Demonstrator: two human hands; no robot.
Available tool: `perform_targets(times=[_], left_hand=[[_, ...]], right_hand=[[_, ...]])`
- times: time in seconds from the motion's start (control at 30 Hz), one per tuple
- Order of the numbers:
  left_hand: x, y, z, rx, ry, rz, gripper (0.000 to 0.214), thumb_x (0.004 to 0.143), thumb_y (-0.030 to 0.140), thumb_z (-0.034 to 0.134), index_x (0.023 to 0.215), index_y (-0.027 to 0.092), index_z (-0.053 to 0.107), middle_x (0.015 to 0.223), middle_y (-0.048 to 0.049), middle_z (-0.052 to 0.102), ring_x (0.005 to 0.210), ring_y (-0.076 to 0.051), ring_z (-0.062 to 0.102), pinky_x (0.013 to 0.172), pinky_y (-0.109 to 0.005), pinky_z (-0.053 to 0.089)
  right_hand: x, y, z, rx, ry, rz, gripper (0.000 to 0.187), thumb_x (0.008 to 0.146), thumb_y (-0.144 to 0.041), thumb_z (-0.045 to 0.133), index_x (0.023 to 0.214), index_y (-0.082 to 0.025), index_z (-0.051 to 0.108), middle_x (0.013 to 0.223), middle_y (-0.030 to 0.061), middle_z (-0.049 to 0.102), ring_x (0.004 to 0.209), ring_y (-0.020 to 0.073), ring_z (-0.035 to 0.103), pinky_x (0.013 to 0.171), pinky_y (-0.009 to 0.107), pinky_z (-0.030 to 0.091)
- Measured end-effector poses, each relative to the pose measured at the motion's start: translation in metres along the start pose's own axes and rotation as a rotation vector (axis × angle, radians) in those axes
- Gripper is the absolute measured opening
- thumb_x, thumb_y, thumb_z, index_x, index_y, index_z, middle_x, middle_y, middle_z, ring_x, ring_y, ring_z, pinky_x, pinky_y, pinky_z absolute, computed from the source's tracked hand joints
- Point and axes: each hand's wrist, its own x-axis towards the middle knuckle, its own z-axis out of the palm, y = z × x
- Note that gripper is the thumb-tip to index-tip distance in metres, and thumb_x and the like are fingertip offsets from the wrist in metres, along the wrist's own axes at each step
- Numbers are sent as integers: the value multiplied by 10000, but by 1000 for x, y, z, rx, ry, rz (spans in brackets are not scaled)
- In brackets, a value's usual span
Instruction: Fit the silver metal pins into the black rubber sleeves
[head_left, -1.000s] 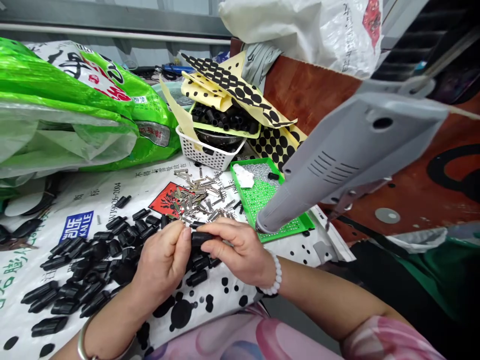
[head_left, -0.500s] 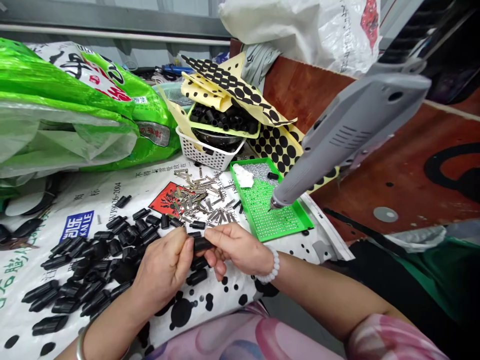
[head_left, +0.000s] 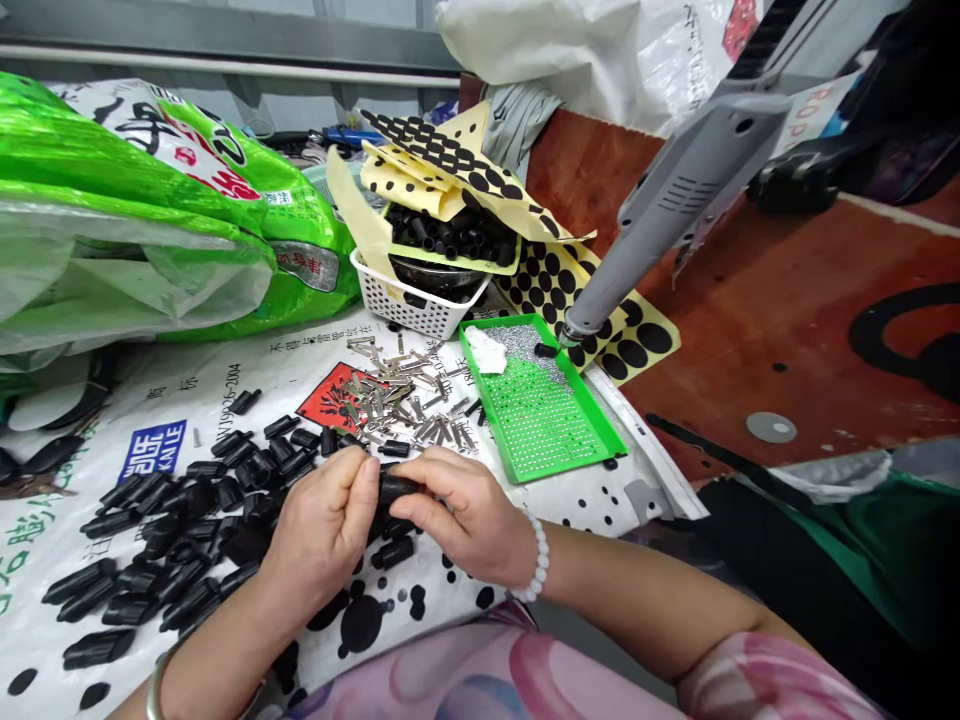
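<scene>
My left hand [head_left: 322, 530] and my right hand [head_left: 457, 512] both pinch a short black rubber sleeve [head_left: 394, 488] between them, and the fingers hide part of it. Just under my left hand lies a heap of similar black sleeves [head_left: 187, 510]. Beyond my fingertips is a scatter of small metal terminals [head_left: 405, 410]. Those lie on a white printed woven sack [head_left: 480, 520] with black dots on it. A green perforated tray [head_left: 536, 415] holding tiny metal pieces sits to the far right of my right hand.
A grey handheld power tool [head_left: 675, 190] hangs above the tray's far corner. Behind stand a white plastic basket [head_left: 409, 308] of black tubes and sheets of black adhesive dots [head_left: 559, 275]. A green sack [head_left: 150, 240] fills the left; a reddish-brown board [head_left: 750, 300] lies right.
The grey tool has swung up and away toward the far right, off the tray. My hands have closed in around the black sleeve, and my right hand's fingers now wrap it.
</scene>
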Motion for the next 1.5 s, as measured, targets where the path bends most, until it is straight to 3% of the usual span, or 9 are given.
perform_targets(times=[0.3, 0.37, 0.5, 0.63, 0.77, 1.0, 1.1, 1.3, 1.5], left_hand=[[-5, 2, 7, -132, -16, -146, 304, 891, 247, 324, 590, 214, 354, 511, 66, 339, 447, -85, 358, 435, -196, 315], [-5, 4, 7, -135, -7, -149, 309, 894, 243, 322, 587, 216, 344, 507, 68, 328, 436, -82, 350, 421, -192, 310], [-7, 4, 6, -6, 55, -25, 289, 885, 193, 347, 597, 215, 335, 508, 67, 334, 433, -82, 363, 442, -199, 314], [-8, 0, 6, 109, 71, 106, 263, 884, 150, 350, 631, 217, 327, 537, 62, 335, 451, -89, 387, 463, -212, 314], [-7, -5, 5, 155, 48, 212, 256, 890, 138, 341, 650, 223, 308, 561, 58, 319, 462, -98, 378, 470, -219, 316], [-7, -8, 1, 123, -25, 329, 207, 887, 127, 336, 700, 212, 365, 616, 37, 387, 502, -105, 400, 492, -218, 341], [-8, -6, -1, -8, -46, 250, 210, 892, 144, 344, 697, 207, 387, 615, 39, 398, 522, -102, 412, 511, -212, 354], [-10, -4, -8, -372, -123, -132, 254, 911, 299, 361, 681, 206, 417, 570, 58, 379, 492, -95, 382, 465, -202, 347], [-13, -5, -14, -417, -203, -204, 311, 912, 373, 334, 686, 198, 456, 589, 42, 415, 535, -107, 410, 504, -219, 359]], right_hand=[[-3, 8, 4, -418, 79, -269, 248, 903, -266, 473, 1004, -80, 602, 856, 118, 646, 796, 190, 594, 715, 311, 513], [-2, 8, 4, -411, 86, -276, 254, 902, -264, 472, 1010, -77, 606, 863, 124, 649, 787, 190, 591, 711, 316, 510], [1, 5, 2, -48, 60, -72, 226, 878, -284, 510, 934, -106, 637, 762, 63, 618, 718, 142, 567, 679, 269, 502], [1, 5, 4, 331, -41, 268, 199, 842, -285, 526, 765, -133, 629, 650, -7, 536, 542, 76, 509, 521, 202, 460], [-2, 10, 10, 698, -146, 589, 312, 825, -388, 525, 642, -136, 545, 546, -48, 488, 387, 34, 444, 390, 162, 398], [-2, 16, 12, 1143, -201, 746, 410, 765, -514, 591, 695, -109, 596, 488, -79, 439, 328, 11, 325, 342, 162, 427], [-1, 15, 8, 1115, -226, 713, 408, 794, -499, 566, 730, -99, 623, 510, -72, 455, 337, 9, 359, 361, 161, 432], [0, 10, 7, 928, -131, 634, 280, 736, -384, 648, 857, -133, 614, 620, -41, 590, 403, 21, 492, 424, 156, 409], [0, 4, 6, 814, -61, 545, 253, 728, -272, 634, 940, -134, 632, 695, -21, 580, 495, 42, 506, 493, 189, 426]])
